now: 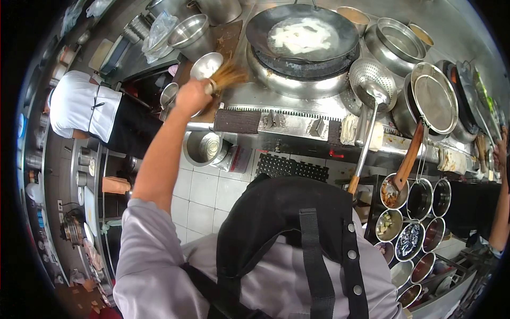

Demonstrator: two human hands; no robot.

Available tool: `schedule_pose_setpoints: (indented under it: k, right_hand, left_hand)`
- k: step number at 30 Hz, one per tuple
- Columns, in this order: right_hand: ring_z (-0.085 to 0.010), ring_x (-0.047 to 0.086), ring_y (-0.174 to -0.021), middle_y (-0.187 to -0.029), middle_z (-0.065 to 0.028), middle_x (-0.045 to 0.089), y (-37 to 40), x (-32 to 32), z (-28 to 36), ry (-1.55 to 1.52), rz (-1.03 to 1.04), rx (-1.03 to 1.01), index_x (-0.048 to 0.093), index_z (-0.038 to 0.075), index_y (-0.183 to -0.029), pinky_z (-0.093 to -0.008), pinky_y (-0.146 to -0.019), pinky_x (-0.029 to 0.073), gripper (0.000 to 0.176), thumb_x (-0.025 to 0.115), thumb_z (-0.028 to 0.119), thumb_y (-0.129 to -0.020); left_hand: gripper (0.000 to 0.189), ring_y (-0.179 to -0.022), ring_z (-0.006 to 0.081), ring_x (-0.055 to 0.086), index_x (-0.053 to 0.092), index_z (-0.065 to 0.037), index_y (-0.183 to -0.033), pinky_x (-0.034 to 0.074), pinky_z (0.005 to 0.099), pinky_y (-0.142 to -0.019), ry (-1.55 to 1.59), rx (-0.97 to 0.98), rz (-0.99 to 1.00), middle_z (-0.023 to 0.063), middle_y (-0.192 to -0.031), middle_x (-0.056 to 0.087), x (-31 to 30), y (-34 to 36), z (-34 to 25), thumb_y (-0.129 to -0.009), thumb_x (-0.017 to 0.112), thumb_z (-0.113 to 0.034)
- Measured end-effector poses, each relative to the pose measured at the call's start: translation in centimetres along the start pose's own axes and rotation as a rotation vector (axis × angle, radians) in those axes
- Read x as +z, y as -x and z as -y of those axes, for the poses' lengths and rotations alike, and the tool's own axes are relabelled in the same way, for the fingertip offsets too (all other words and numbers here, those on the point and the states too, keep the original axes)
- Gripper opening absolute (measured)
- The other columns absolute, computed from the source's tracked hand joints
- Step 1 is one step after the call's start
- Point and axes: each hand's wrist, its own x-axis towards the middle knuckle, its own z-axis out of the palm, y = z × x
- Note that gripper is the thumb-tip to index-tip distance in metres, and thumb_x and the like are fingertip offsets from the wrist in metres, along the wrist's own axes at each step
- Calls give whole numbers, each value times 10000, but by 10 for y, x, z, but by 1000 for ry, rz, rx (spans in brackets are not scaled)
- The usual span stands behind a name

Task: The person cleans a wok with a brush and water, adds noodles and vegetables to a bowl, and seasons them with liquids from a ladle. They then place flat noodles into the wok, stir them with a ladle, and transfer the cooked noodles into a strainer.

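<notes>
The left hand (192, 97) is clenched around a bamboo brush (229, 77) at the stove's (289, 122) front left edge, near the wok (303, 34). The right hand is out of view.

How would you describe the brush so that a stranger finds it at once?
Find the big dark wok. Left of its rim, the left hand grips a brush. Only it is a bundle of thin tan sticks among steel bowls.

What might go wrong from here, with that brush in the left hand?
The left hand grips the bamboo brush, which is blurred and right beside a small steel bowl; a swipe may knock it over. The wok holds whitish liquid that might splash if brushed hard.
</notes>
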Motion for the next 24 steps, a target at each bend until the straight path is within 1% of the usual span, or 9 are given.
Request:
schedule_pose_setpoints:
  k: [3,8,12,13,15,18,21,23,24]
  right_hand:
    - [-385,514,-1194,-1281,-35,585,-4,11,5,38,-81,-44,510,238,-1326,-637,-969,339,389,381,370,-983]
    - [-393,530,-1180,-1260,-69,597,26,37,25,112,-197,-86,525,211,-1316,-608,-958,365,386,415,337,-969]
    - [-399,544,-1169,-1243,-96,607,73,92,38,136,-244,-109,538,189,-1308,-584,-948,386,384,442,311,-957]
    - [-400,547,-1166,-1239,-103,609,88,113,38,144,-245,-113,541,184,-1306,-579,-946,391,384,449,304,-954]
    - [-403,554,-1161,-1230,-116,614,125,171,41,165,-240,-119,547,173,-1302,-567,-942,402,383,462,291,-948]
    - [-408,563,-1152,-1218,-137,622,184,284,43,197,-172,-111,556,157,-1296,-550,-935,418,382,482,272,-939]
    - [-412,573,-1144,-1205,-157,629,237,393,41,218,-41,-75,565,140,-1291,-532,-928,434,382,503,252,-930]
    - [-415,580,-1139,-1197,-170,634,271,455,38,229,65,-50,571,130,-1287,-521,-924,444,382,516,239,-925]
    - [-417,583,-1136,-1193,-177,636,287,484,37,229,115,-37,574,124,-1285,-515,-921,449,382,523,232,-922]
  left_hand:
    - [296,-937,396,686,693,-51,-1006,555,472,-870,19,-11,163,234,-976,698,42,6,-53,-750,667,-196]
    - [373,-957,402,676,711,-59,-1051,535,467,-869,530,-20,185,218,-987,710,29,33,-66,-722,728,-232]
    - [407,-1035,415,636,668,-48,-1142,507,458,-916,713,-205,-65,258,-1098,667,65,42,-40,-773,707,-216]
    - [419,-1058,420,621,648,-47,-1175,498,456,-930,779,-301,-162,271,-1127,650,99,40,-32,-793,697,-212]
    - [462,-1093,447,599,582,-46,-1248,475,481,-944,994,-434,-105,287,-1150,627,184,31,-19,-840,690,-233]
    - [524,-1136,458,575,545,-26,-1299,463,488,-963,962,-535,-21,292,-1220,599,193,34,-25,-847,697,-244]
    - [535,-1133,457,569,539,-27,-1301,464,489,-959,802,-429,-121,294,-1247,579,190,44,-20,-841,712,-240]
    - [515,-1079,446,580,544,-41,-1281,466,497,-940,572,-209,-379,290,-1220,572,147,60,-26,-835,728,-220]
    - [377,-982,392,610,605,-46,-1188,493,473,-874,539,-145,-448,233,-1083,622,124,68,-29,-848,717,-166]
